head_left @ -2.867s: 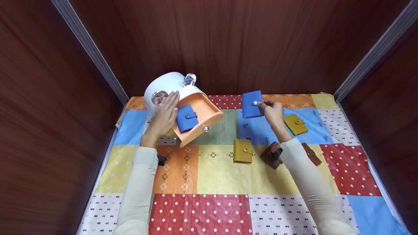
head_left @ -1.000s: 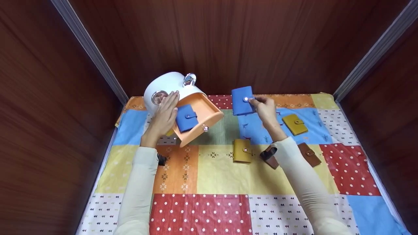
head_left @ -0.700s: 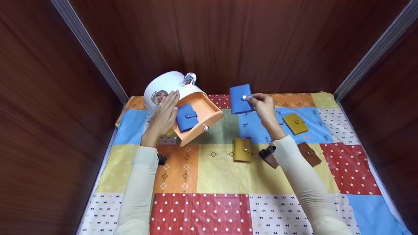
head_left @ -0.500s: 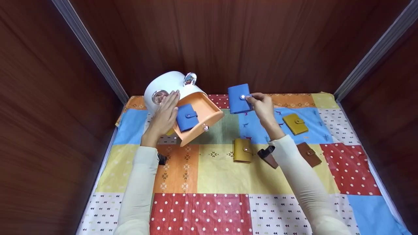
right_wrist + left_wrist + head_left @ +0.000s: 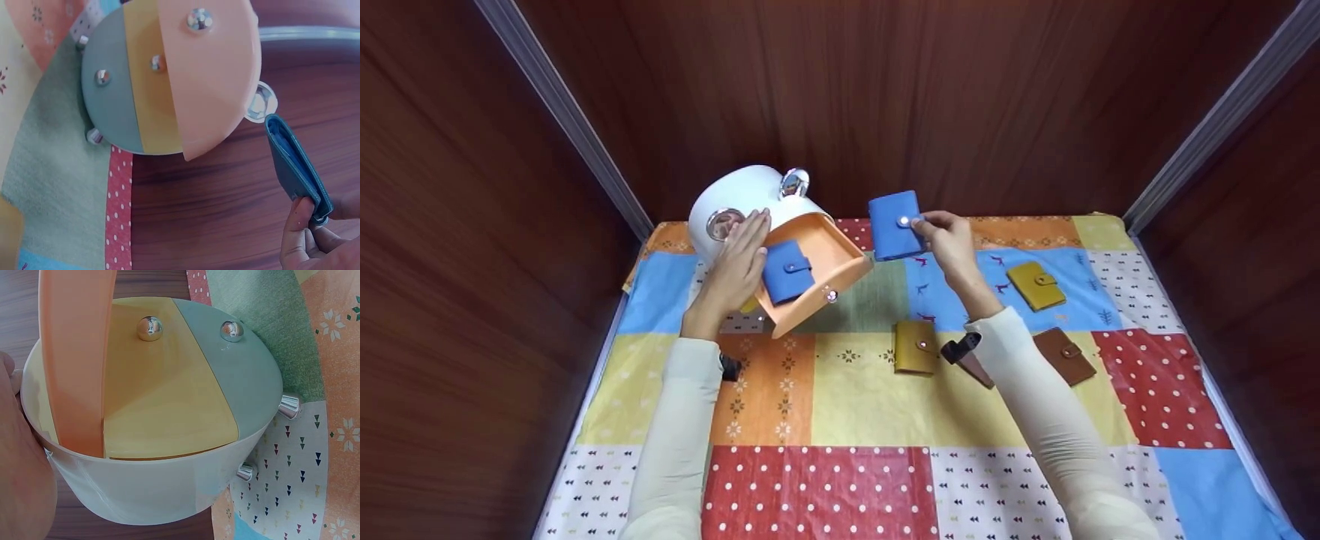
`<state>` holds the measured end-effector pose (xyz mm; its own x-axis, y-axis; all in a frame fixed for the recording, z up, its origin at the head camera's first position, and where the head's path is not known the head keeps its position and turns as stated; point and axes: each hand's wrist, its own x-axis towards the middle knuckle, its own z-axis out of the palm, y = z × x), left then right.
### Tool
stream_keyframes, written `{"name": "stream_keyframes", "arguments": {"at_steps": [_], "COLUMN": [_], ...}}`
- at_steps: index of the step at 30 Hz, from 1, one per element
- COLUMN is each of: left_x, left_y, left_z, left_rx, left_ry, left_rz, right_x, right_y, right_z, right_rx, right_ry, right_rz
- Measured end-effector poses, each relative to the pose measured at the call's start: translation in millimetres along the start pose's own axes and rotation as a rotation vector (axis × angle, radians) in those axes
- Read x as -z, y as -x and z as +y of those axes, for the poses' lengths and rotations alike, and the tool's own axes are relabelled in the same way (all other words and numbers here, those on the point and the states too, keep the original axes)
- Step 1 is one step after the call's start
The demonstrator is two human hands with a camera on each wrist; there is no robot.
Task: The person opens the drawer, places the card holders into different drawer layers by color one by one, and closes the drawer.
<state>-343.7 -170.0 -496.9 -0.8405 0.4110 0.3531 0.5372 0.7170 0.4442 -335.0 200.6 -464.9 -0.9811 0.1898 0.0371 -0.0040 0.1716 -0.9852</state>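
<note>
A: Where's the held blue wallet (image 5: 894,225)?
B: Up in the air, just right of the open orange drawer (image 5: 829,251). Snap side faces the head camera.
A: Right hand (image 5: 954,244)?
B: Thumb and fingers pinched together on the wallet's snap edge.
A: Left hand (image 5: 735,266)?
B: Fingers straight, laid flat against the white case (image 5: 750,187), gripping nothing. Drawer wallet (image 5: 786,274), also blue, lies in the drawer beside it.
A: Diff vs 2.9 s ago?
B: Held wallet has shifted left, closer to the drawer. Left hand, drawer and drawer wallet unchanged. Right sleeve moved too: right brown wallet (image 5: 1063,360) now more exposed, left brown wallet (image 5: 976,369) more covered.
A: Rest of the cloth (image 5: 870,405)?
B: Near mustard wallet (image 5: 913,358) on the yellow patch, far mustard wallet (image 5: 1036,285) on the blue one. Neither has moved.
A: Wrist cams add anything?
B: Left wrist: closed yellow front (image 5: 157,394) and grey-green front (image 5: 242,377), a round knob on each. Head view gets only a sliver of yellow. Right wrist: held wallet nearly edge-on, visible gap between it and the case. Drawer contents show only from the head.
</note>
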Motion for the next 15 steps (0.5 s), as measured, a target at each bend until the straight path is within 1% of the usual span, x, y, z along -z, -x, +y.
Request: {"name": "stream_keyframes", "arguments": {"at_steps": [7,15], "left_x": [-0.5,-0.7], "left_y": [0.0,-0.4], "left_z": [0.0,-0.2], "left_rx": [-0.015,-0.008], "left_ry": [0.007,0.015], "left_rz": [0.015,0.007], "right_x": [-8.2,-16.9], "right_y": [0.9,4.4], "right_z": [-4.4,-10.1], "right_rx": [-0.004,-0.005], "right_ry": [-0.034,-0.068], "right_rz": [-0.028,-0.053]}}
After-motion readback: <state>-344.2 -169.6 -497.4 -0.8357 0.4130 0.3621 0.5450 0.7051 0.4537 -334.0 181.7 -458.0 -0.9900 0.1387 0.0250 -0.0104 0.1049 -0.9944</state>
